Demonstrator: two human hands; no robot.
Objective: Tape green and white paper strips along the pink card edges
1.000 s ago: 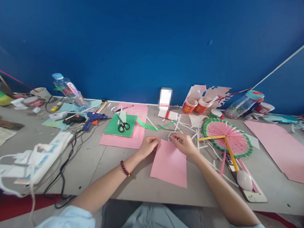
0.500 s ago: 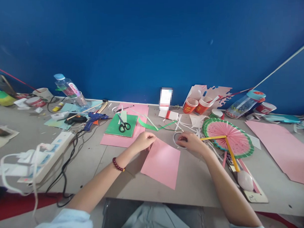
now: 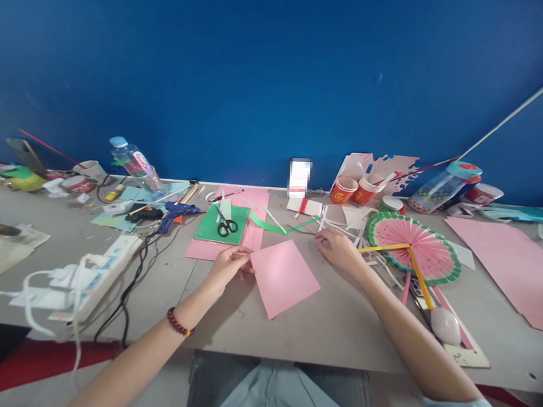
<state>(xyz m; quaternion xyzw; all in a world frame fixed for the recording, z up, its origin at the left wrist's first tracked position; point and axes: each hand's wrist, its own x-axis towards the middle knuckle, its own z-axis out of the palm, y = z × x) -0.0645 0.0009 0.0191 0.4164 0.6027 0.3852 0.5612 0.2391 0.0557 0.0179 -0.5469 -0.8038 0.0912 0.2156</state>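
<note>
A square sheet of pink paper (image 3: 286, 280) is pinched at its left corner by my left hand (image 3: 228, 270), with thumb and fingers closed on the edge. My right hand (image 3: 339, 248) is lowered over the table, right of the paper and apart from it, beside some white paper strips (image 3: 334, 217). Its fingers are loosely spread and I see nothing in them. Black-handled scissors (image 3: 227, 227) lie on a green pack of paper (image 3: 203, 228) beyond my left hand. A watermelon-patterned paper fan (image 3: 416, 250) with yellow sticks lies right of my right hand.
A blue hot glue gun (image 3: 175, 215) and a white power strip (image 3: 111, 269) with cables are on the left. Red paper cups (image 3: 343, 190) stand by the blue wall. A large pink sheet (image 3: 509, 271) lies at the far right, a plastic bottle (image 3: 137, 163) leans at back left.
The pink sheet has turned and moved slightly, with my left hand shifting left and nearer to me. My right hand has let go of a white ring-shaped strip and its fingers have spread.
</note>
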